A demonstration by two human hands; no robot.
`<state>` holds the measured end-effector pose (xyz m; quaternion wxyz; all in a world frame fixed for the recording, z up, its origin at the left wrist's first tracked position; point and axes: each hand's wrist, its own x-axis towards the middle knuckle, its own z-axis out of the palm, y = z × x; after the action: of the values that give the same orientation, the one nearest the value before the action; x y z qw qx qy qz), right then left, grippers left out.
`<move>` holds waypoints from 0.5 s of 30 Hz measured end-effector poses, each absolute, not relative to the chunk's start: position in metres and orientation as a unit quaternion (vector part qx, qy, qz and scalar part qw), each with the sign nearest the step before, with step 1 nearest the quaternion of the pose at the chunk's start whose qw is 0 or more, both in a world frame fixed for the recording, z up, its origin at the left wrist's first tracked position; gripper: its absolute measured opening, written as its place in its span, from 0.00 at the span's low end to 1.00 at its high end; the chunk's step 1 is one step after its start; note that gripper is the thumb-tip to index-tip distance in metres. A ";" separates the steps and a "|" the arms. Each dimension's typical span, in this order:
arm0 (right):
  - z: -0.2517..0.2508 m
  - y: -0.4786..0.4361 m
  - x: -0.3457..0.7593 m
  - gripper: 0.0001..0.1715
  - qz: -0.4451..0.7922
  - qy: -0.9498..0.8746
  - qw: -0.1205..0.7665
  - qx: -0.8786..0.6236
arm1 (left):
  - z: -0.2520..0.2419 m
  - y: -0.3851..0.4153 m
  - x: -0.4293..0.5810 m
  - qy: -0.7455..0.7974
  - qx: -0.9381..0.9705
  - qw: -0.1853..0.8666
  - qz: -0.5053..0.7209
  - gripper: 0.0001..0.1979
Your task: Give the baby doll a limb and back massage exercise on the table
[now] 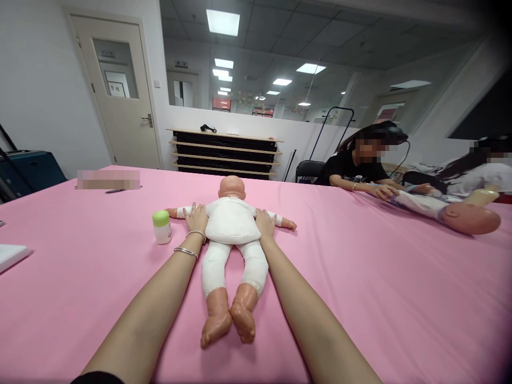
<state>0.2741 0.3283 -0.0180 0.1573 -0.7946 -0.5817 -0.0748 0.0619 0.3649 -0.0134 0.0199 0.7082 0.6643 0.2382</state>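
A baby doll [232, 224] with a white cloth body lies on its back on the pink table cover [360, 298], head away from me and feet toward me. My left hand [196, 217] rests on the doll's one shoulder, fingers stretched flat over its upper arm. My right hand [264, 221] lies the same way on the other shoulder, fingers flat. Two bracelets circle my left wrist. A small white bottle with a green cap [162, 226] stands upright just left of my left hand.
At the far right, two other people lean over another baby doll [464, 216] on the same table. A white flat object [10, 255] lies at the left edge. A low black shelf unit [226, 152] and a door [120, 90] stand behind.
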 end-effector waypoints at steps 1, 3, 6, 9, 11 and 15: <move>-0.017 0.327 0.275 0.28 -0.078 -0.555 0.167 -0.811 | -0.013 0.364 0.062 0.679 0.691 0.011 0.248 0.24; -0.014 0.323 0.275 0.32 -0.094 -0.503 0.186 -0.839 | -0.012 0.363 0.062 0.702 0.658 -0.011 0.273 0.26; -0.009 0.320 0.274 0.36 -0.144 -0.501 0.195 -0.831 | -0.011 0.364 0.063 0.681 0.670 -0.037 0.292 0.29; -0.009 0.321 0.274 0.31 -0.132 -0.594 0.153 -0.779 | -0.010 0.365 0.064 0.596 0.765 -0.019 0.245 0.27; -0.012 0.322 0.274 0.28 -0.099 -0.604 0.137 -0.779 | -0.010 0.365 0.064 0.576 0.788 0.008 0.217 0.25; -0.014 0.321 0.274 0.28 -0.077 -0.517 0.151 -0.839 | -0.012 0.364 0.063 0.660 0.710 0.016 0.246 0.23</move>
<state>0.2738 0.3214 -0.0141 0.1515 -0.8388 -0.5172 -0.0769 0.0629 0.3641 -0.0120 0.0157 0.7096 0.6602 0.2459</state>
